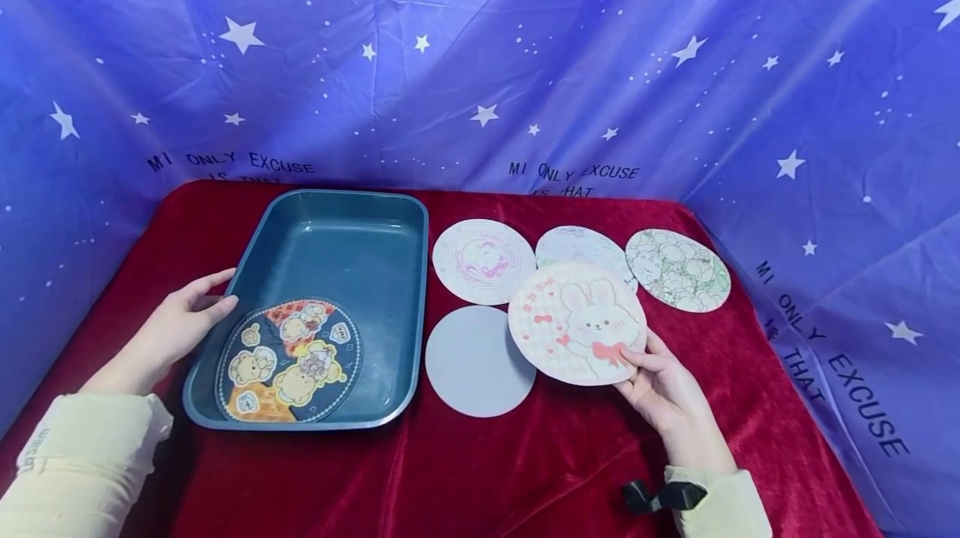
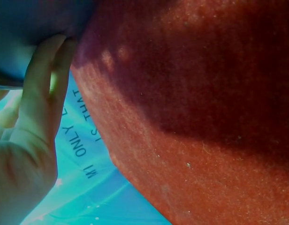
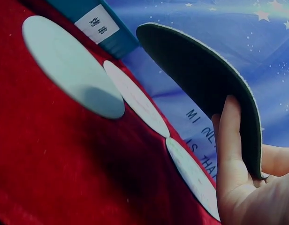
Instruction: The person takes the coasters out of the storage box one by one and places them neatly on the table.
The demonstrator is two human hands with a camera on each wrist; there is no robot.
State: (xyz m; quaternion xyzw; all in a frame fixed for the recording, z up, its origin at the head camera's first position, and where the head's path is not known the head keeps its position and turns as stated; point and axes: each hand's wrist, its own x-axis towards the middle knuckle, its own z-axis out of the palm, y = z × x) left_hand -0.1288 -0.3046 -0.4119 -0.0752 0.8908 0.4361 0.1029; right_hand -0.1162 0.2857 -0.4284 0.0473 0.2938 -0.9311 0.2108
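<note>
In the head view my right hand (image 1: 670,392) pinches the lower right edge of a round mat (image 1: 570,326) printed with a white rabbit and red bow. It is held tilted above the table, and its dark underside (image 3: 191,61) faces the right wrist camera. My left hand (image 1: 176,326) holds the left rim of a deep blue-green tray (image 1: 352,267), thumb at the rim. Fingers (image 2: 39,89) lie against the tray's outer wall in the left wrist view. Inside the tray a dark round mat with cartoon bears (image 1: 288,363) leans at the near left corner.
Right of the tray lie a plain pale round mat (image 1: 480,363), a pink-patterned one (image 1: 483,261), a partly covered pastel one (image 1: 577,246) and a green-patterned one (image 1: 678,270). Red velvet cloth (image 1: 480,480) covers the table. A blue star-printed curtain (image 1: 420,88) stands behind.
</note>
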